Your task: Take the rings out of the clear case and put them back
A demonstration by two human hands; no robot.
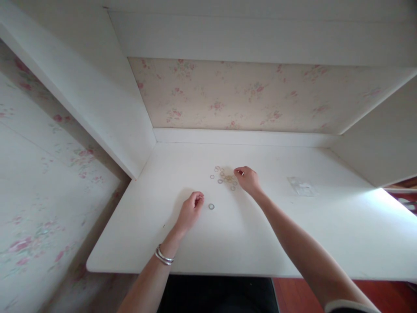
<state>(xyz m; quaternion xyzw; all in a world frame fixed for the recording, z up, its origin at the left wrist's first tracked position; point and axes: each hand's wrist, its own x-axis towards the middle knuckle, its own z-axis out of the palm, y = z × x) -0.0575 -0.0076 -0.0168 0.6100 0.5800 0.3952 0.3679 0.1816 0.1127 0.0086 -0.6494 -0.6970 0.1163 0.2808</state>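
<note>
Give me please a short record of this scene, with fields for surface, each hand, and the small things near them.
surface: white desk set in a white alcove, floral wallpaper behind
left hand: rests on the desk, fingers curled, beside a single ring; whether it touches the ring or holds anything cannot be told
right hand: fingertips at the edge of a pile of small rings
wrist: silver bangles on the left arm
other: small clear plastic bag lying flat to the right
</note>
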